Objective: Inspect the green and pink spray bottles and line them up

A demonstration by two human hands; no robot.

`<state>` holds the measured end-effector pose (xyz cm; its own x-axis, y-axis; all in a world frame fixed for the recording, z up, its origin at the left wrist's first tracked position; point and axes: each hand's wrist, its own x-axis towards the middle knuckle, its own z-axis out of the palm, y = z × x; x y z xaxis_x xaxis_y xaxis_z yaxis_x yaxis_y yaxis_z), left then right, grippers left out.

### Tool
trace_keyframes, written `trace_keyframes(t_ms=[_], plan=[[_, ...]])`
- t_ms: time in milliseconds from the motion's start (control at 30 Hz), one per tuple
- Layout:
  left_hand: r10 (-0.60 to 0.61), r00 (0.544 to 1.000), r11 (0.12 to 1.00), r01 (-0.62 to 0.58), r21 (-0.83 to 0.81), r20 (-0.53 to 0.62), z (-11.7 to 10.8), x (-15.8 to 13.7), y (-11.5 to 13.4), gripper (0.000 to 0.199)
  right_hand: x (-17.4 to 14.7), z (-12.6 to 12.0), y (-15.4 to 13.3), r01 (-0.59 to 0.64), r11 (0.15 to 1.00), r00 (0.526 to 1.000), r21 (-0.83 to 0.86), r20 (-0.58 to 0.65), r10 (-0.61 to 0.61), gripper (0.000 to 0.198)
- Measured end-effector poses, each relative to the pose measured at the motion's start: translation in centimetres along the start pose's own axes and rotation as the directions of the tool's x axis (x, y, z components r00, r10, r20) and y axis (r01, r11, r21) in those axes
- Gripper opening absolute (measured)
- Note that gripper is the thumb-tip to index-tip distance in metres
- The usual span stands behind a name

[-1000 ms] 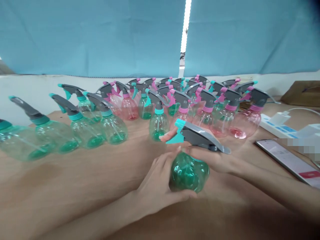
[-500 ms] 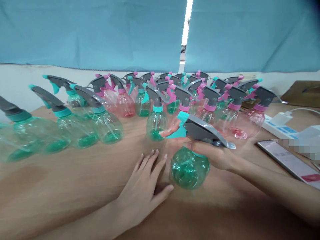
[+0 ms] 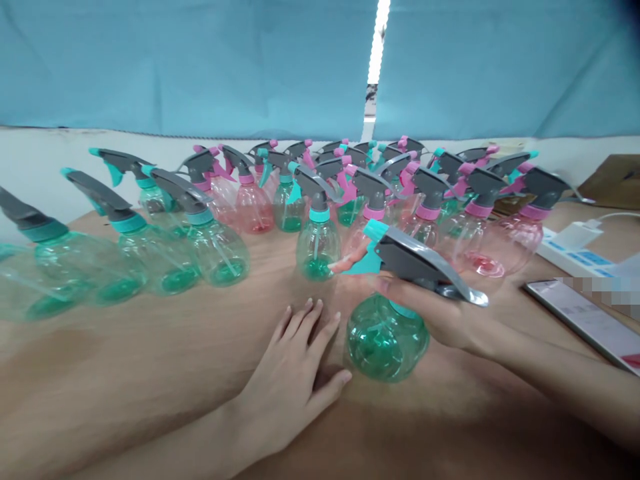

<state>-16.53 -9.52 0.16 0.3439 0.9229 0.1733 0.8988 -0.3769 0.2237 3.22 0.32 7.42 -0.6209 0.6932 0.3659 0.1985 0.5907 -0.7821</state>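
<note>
A green see-through spray bottle (image 3: pixel 387 337) with a grey and turquoise trigger head is in front of me, right of centre. My right hand (image 3: pixel 435 307) is closed around its neck, just under the head, with fingers by the turquoise trigger. To the left of that bottle, my left hand (image 3: pixel 295 373) lies flat on the wooden table (image 3: pixel 165 373), fingers spread and holding nothing. Beyond my hands stands another green spray bottle (image 3: pixel 319 247), upright. Whether the held bottle's base touches the table I cannot tell.
Several green spray bottles (image 3: pixel 217 250) stand in a row at the left. Pink and green ones, such as a pink spray bottle (image 3: pixel 515 243), crowd the back. On the right lie a phone (image 3: pixel 585 323) and a white power strip (image 3: pixel 575 250). A blue cloth (image 3: pixel 200 67) hangs behind.
The whole view has shifted slightly, so most things appear a little further right. My right hand still grips the spray bottle, and my left hand stays flat on the table.
</note>
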Motion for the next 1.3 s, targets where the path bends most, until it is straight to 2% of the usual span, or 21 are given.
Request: trace_keyframes(t_ms=[100, 167, 267, 400, 533, 600, 733, 800, 967, 1067, 1300], plan=[[0.004, 1.0, 1.0, -0.004, 0.029, 0.018, -0.1, 0.0, 0.0, 0.059, 0.2, 0.0, -0.6, 0.029, 0.992, 1.0, 0.125, 0.004, -0.03, 0.011], [0.008, 1.0, 0.999, -0.009, 0.043, 0.027, -0.1, 0.0, 0.1, 0.06, 0.5, 0.1, -1.0, 0.023, 0.989, 1.0, 0.146, -0.011, -0.022, 0.014], [0.007, 1.0, 0.999, -0.008, 0.037, 0.019, -0.2, 0.1, 0.1, 0.059, 0.7, 0.1, -1.2, -0.003, 0.993, 0.999, 0.119, -0.045, 0.008, 0.025], [0.003, 1.0, 1.0, -0.003, 0.025, 0.016, -0.2, 0.1, 0.1, 0.058, 0.5, 0.1, -0.9, -0.027, 0.999, 0.998, 0.042, -0.051, 0.029, 0.029], [0.004, 1.0, 0.999, -0.005, 0.04, 0.03, -0.3, 0.2, 0.1, 0.059, 0.1, 0.2, -0.4, 0.005, 0.999, 0.992, 0.044, -0.124, 0.0, 0.036], [0.004, 0.999, 0.999, -0.005, 0.047, 0.035, -0.4, 0.2, 0.1, 0.059, 0.1, 0.3, -0.2, -0.015, 0.998, 0.989, 0.054, -0.144, 0.023, 0.036], [0.0, 0.999, 1.0, -0.001, 0.029, 0.034, -0.4, 0.2, 0.2, 0.059, 0.1, 0.7, -0.2, -0.061, 0.981, 0.993, 0.186, -0.088, 0.079, 0.019], [-0.002, 1.0, 1.0, 0.002, 0.008, 0.025, -0.4, 0.2, 0.2, 0.059, 0.1, 0.7, -0.2, -0.075, 0.966, 0.996, 0.246, -0.034, 0.086, 0.02], [-0.005, 1.0, 1.0, 0.004, 0.015, 0.024, -0.4, 0.1, 0.0, 0.058, 0.1, 0.8, -0.1, -0.087, 0.957, 0.995, 0.277, -0.03, 0.1, 0.025], [-0.002, 0.999, 0.999, 0.001, 0.038, 0.036, -0.3, 0.1, 0.0, 0.059, 0.2, 1.0, 0.2, -0.105, 0.95, 0.994, 0.295, 0.019, 0.104, 0.031], [0.005, 0.999, 0.996, -0.009, 0.088, 0.046, -0.5, 0.1, 0.2, 0.059, 0.2, 1.2, 0.2, -0.057, 0.935, 0.997, 0.349, -0.033, 0.073, 0.03]])
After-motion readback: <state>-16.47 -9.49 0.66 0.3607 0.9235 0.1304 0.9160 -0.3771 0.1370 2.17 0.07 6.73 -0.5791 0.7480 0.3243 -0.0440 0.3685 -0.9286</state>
